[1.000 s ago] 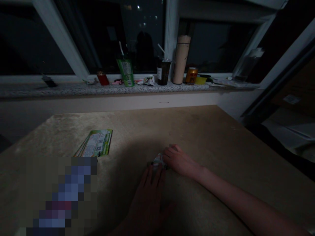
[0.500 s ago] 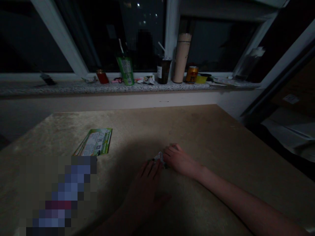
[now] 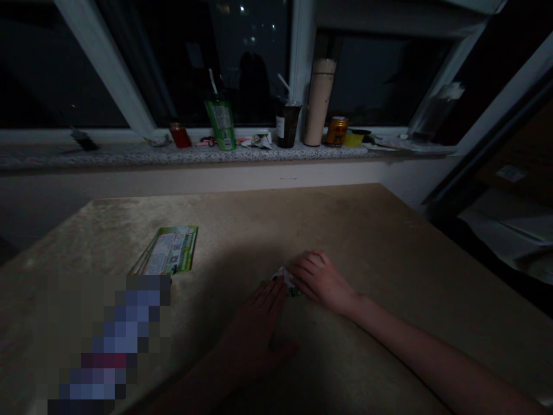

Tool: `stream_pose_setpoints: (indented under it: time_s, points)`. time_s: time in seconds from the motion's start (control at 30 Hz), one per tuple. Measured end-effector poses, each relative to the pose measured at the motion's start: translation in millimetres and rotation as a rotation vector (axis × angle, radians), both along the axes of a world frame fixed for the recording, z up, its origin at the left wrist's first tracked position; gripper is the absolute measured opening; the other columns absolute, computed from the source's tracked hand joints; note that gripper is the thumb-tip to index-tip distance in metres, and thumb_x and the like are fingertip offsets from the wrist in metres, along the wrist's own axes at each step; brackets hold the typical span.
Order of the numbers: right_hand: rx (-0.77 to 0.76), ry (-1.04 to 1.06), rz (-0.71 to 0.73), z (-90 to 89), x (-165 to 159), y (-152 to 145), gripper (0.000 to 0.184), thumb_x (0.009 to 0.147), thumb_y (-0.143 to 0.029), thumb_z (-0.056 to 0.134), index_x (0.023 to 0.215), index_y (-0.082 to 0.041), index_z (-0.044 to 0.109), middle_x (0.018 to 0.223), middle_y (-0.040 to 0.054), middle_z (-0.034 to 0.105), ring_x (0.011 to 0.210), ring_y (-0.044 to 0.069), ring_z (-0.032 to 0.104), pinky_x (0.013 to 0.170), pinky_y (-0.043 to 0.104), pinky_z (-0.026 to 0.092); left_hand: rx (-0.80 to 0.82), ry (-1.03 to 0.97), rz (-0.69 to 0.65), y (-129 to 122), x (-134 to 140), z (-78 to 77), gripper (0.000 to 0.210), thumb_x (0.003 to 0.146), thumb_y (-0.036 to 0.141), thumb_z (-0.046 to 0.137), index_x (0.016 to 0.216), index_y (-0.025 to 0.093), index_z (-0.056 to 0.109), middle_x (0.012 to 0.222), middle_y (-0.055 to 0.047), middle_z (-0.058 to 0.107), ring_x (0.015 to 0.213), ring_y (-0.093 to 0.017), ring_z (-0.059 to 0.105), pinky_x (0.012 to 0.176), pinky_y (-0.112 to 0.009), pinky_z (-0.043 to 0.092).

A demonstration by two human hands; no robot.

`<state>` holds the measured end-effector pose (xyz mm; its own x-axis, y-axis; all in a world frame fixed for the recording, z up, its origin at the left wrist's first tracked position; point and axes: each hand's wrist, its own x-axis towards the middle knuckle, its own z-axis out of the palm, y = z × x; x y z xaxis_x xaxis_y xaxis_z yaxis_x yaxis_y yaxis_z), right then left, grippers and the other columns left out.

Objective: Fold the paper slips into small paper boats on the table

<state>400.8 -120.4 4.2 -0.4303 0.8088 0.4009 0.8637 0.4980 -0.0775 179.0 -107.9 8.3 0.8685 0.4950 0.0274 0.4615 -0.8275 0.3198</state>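
Observation:
A small folded piece of printed paper lies on the beige table near its middle. My left hand rests flat with its fingertips pressing the paper's near left side. My right hand lies palm down against the paper's right side, fingers curled over its edge. Most of the paper is hidden under the two hands. The scene is dim.
A green printed leaflet stack lies to the left on the table. A blurred-out patch covers the near left. The windowsill behind holds a green cup, a dark cup, a tall flask, cans and scraps.
My left hand has slid back toward me and to the left, its fingers now angled at the paper. My right hand shifted slightly right, and the paper moved a little farther from me.

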Motion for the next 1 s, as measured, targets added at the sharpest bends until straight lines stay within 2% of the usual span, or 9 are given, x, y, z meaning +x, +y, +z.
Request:
stream_pose_setpoints:
  time_s: [0.1,0.37,0.57,0.8,1.0]
  points:
    - [-0.003,0.000,0.113,1.9,1,-11,0.026,0.095,-0.025,0.043,0.115,-0.020,0.060,0.115,0.0057,0.064,0.115,0.020,0.049,0.103,0.041,0.030,-0.005,-0.017,-0.002,0,1,3.2,0.087,0.080,0.048,0.059,0.147,0.013,0.016,0.153,-0.012,0.014,0.139,-0.027,0.016,0.112,-0.043,0.023]
    - [-0.094,0.058,0.093,-4.2,-1,-26,0.034,0.095,-0.032,0.046,0.128,-0.026,0.053,0.127,0.0015,0.060,0.131,0.019,0.039,0.115,0.051,0.011,0.024,0.001,0.007,0,1,1.4,0.084,0.082,0.052,0.055,0.146,0.012,0.020,0.153,-0.014,0.015,0.139,-0.027,0.018,0.112,-0.044,0.023]
    - [-0.087,0.078,0.041,-3.5,2,-29,0.033,0.094,-0.030,0.047,0.127,-0.027,0.054,0.125,0.0013,0.061,0.132,0.020,0.038,0.113,0.054,0.016,0.029,0.017,-0.006,0,1,1.6,0.086,0.082,0.053,0.056,0.147,0.012,0.018,0.154,-0.013,0.010,0.140,-0.027,0.014,0.112,-0.042,0.021]
    - [-0.018,0.061,-0.001,-7.7,1,-31,0.031,0.092,-0.023,0.048,0.121,-0.025,0.059,0.117,0.0025,0.066,0.127,0.020,0.045,0.113,0.054,0.017,0.029,0.007,0.003,1,0,-1.5,0.097,0.075,0.064,0.059,0.147,0.014,0.018,0.154,-0.013,0.012,0.140,-0.030,0.014,0.112,-0.045,0.022]
    - [0.000,0.079,-0.011,-7.8,1,-32,0.028,0.092,-0.023,0.048,0.117,-0.025,0.062,0.117,0.0024,0.066,0.128,0.020,0.044,0.113,0.053,0.017,0.033,0.072,0.034,5,0,1.5,0.101,0.070,0.067,0.062,0.147,0.015,0.022,0.153,-0.013,0.015,0.139,-0.032,0.015,0.111,-0.046,0.024]
